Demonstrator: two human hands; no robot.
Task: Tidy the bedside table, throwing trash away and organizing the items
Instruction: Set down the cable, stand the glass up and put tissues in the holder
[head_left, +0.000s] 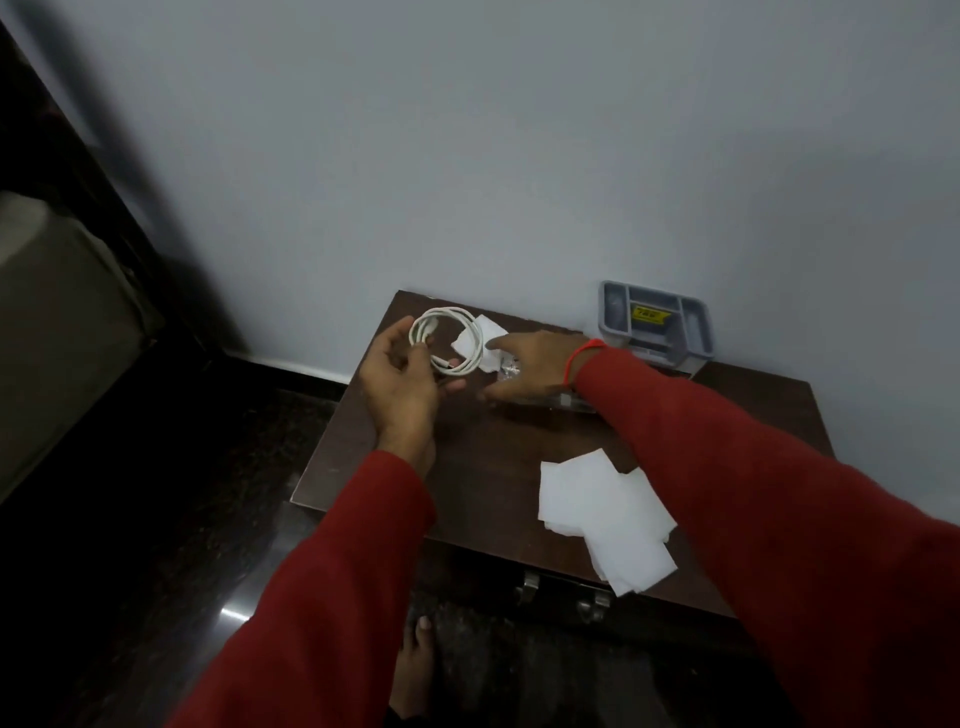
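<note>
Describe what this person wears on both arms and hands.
Both arms are in long red sleeves reaching the wrists: left sleeve, right sleeve. The left hand and right hand are bare, with no gloves or rings visible. A thin red thread band circles the right wrist.

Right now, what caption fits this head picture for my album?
Left hand holds coiled white cable; right hand reaches beside it.

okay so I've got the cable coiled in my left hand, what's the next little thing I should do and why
Probably carry the coiled cable over to the grey organizer at the table's back right corner. Your left hand already holds the loop, while your right hand is reaching at the crumpled tissue beside it.
</note>
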